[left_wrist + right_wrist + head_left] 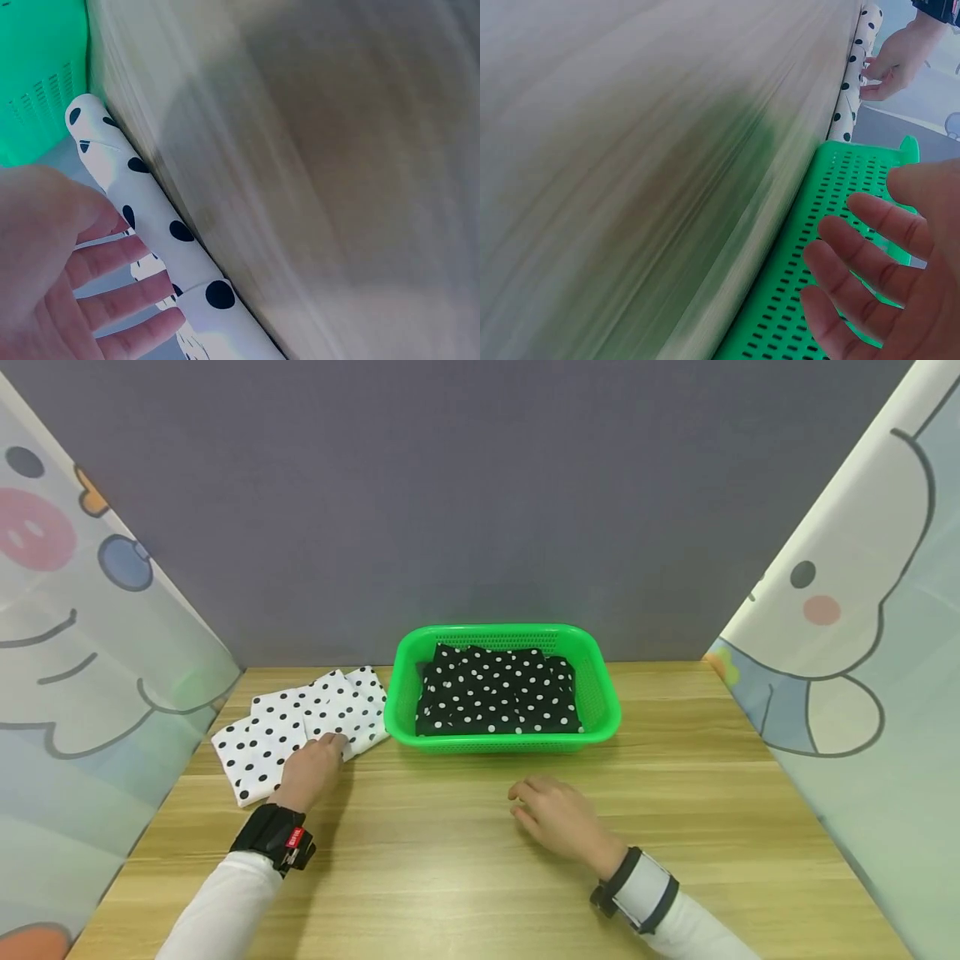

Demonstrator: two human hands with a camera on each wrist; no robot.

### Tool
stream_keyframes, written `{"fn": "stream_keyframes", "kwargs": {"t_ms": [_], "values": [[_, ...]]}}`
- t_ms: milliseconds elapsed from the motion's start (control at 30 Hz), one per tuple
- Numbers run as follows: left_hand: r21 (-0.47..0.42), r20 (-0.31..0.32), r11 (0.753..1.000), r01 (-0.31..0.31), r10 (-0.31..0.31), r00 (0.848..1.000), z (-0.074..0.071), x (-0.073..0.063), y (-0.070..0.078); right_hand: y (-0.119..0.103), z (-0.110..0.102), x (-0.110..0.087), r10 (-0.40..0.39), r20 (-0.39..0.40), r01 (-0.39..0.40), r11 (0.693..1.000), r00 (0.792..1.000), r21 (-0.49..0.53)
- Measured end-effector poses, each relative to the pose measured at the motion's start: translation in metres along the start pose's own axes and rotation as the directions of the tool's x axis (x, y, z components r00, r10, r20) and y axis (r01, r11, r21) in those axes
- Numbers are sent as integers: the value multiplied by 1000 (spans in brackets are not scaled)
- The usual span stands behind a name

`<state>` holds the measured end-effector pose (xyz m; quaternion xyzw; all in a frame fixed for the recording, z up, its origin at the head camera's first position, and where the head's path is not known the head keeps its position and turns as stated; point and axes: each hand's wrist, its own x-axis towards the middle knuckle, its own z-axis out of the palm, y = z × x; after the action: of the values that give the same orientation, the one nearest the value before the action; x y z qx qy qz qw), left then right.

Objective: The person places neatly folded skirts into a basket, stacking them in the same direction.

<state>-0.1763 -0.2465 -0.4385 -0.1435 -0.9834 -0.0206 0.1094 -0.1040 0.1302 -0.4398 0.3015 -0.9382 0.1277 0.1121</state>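
Observation:
White folded cloths with black dots [273,739] overlap one another at the left of the table. My left hand [313,770] lies over their near edge. In the left wrist view the fingers [124,296] of that hand are extended and touch the dotted cloth [161,214]. A green plastic basket [504,744] stands at the back middle, holding folded black cloths with white dots [498,693]. My right hand [558,817] is in front of the basket, apart from it and holding nothing. Its fingers [874,259] are loosely bent in the right wrist view.
The wooden table [420,877] carries the basket and cloths. A grey panel [480,502] rises behind it. Panels with cartoon drawings stand at the left [90,635] and the right [840,577].

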Motion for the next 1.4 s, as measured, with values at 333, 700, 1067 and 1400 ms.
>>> {"fn": "stream_keyframes", "kwargs": {"t_ms": [333,700,1067,1400], "values": [[41,85,999,-17,13,996,-9,-15,9,-9,7,6,-36,23,36,999,999,11],[47,36,998,-32,30,999,-8,-26,18,-11,8,6,-41,24,41,999,999,3],[12,67,1000,2,-3,998,-9,-29,21,-14,7,7,-49,28,49,999,998,2],[-37,208,997,72,-63,976,-14,-33,27,-14,6,9,-56,38,56,998,998,7]]}}
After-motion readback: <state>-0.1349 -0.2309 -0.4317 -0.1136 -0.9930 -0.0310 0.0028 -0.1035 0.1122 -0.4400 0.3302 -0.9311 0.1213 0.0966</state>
